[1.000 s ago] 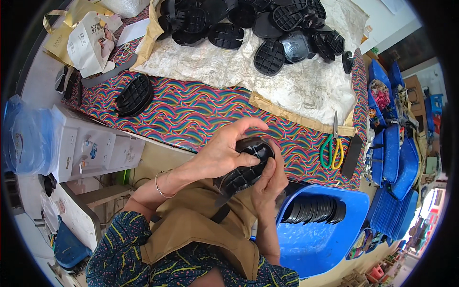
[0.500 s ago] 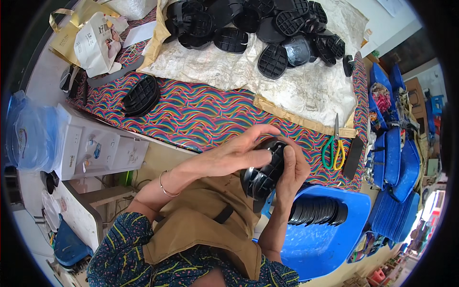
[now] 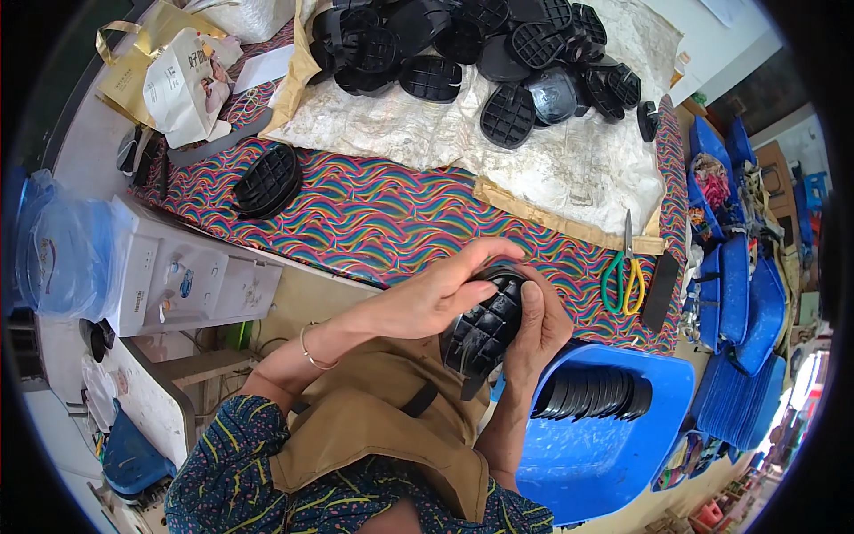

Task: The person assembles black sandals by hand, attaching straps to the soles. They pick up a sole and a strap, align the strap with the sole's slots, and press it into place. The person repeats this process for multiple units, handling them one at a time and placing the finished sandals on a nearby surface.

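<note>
Both hands (image 3: 485,307) together (fingers curled)

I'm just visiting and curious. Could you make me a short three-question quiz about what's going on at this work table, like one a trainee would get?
1. True or false: both hands are on the same black ribbed plastic piece.
2. What colour is the tub that holds a row of stacked black pieces?
3. The scissors on the striped cloth lie: A) to the person's right of the hands, B) to the person's left, C) inside the tub.

Key
1. True: the left hand and the right hand both grip it.
2. Blue.
3. A.
</note>
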Available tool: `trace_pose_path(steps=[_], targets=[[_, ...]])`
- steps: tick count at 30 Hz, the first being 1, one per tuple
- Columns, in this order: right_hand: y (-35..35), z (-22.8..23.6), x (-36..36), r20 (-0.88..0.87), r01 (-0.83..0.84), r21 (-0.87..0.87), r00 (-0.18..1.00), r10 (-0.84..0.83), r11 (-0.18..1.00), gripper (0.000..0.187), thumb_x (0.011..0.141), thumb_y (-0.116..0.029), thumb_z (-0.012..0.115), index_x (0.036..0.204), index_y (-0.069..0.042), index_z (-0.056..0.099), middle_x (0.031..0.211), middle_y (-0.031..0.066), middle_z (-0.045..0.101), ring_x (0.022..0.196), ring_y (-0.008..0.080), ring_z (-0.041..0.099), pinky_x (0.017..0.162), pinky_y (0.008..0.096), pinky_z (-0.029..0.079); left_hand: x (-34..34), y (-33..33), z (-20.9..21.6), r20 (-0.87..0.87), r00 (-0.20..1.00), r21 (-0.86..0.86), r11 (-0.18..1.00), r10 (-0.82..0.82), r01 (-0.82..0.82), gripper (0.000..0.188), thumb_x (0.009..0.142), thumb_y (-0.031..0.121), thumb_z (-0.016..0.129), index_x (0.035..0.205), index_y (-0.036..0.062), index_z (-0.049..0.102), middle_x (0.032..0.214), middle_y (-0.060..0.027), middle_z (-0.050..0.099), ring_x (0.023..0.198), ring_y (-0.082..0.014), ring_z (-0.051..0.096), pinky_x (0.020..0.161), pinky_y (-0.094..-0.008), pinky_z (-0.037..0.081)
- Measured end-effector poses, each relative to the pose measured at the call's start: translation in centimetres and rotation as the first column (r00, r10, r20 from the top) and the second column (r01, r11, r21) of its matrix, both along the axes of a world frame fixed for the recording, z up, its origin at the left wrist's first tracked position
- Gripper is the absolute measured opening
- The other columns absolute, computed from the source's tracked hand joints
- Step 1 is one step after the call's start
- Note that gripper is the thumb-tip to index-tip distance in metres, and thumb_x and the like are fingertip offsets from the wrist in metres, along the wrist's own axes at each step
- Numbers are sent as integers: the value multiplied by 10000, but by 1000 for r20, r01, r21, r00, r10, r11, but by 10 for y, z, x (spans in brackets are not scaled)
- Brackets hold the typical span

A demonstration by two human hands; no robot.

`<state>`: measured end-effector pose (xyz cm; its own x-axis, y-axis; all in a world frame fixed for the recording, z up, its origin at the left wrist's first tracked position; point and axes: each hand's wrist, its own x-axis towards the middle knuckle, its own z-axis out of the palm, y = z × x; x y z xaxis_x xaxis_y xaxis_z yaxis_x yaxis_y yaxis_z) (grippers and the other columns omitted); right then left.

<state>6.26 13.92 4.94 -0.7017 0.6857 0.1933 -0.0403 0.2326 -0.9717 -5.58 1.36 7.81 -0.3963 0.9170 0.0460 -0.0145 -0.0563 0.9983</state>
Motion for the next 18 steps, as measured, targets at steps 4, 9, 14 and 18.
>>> trace_pose_path(steps=[4, 9, 14, 18], targets=[[-1, -1, -1, -20, 14, 35, 1000, -13, 999, 225, 982, -112, 575, 1063, 67, 684, 976, 142, 717, 888, 182, 663, 829, 298, 508, 6, -8, -9, 27, 999, 110, 993, 37, -40, 426, 1007, 91, 473, 1416, 26, 377, 1323, -91, 505, 1247, -191, 494, 1067, -330, 382], [-1, 9, -9, -17, 51, 58, 999, -50, 997, 248, 992, -137, 563, 1057, 68, 687, 968, 116, 716, 896, 164, 646, 838, 292, 497, 11, 2, -28, 400, 911, 80, 986, 105, -149, 419, 982, 101, 528, 1376, 15, 413, 1250, -77, 548, 1152, -130, 550, 984, -284, 448], [6, 14, -10, -53, 76, -25, 996, -77, 997, 300, 1014, -199, 549, 1051, 65, 686, 959, 86, 700, 884, 136, 615, 842, 275, 474, 5, -1, -42, 679, 734, 86, 992, 8, -90, 412, 1007, 181, 545, 1370, -5, 486, 1126, -47, 648, 1015, -85, 608, 875, -252, 491], [5, 4, -10, -20, 172, 163, 985, -171, 972, 273, 1011, -151, 547, 1068, 79, 682, 963, 129, 718, 869, 170, 650, 810, 296, 505, 19, 3, -35, 248, 933, 32, 960, 261, -277, 383, 1028, 180, 515, 1334, -47, 542, 1152, -63, 651, 1017, -77, 584, 886, -251, 482]])
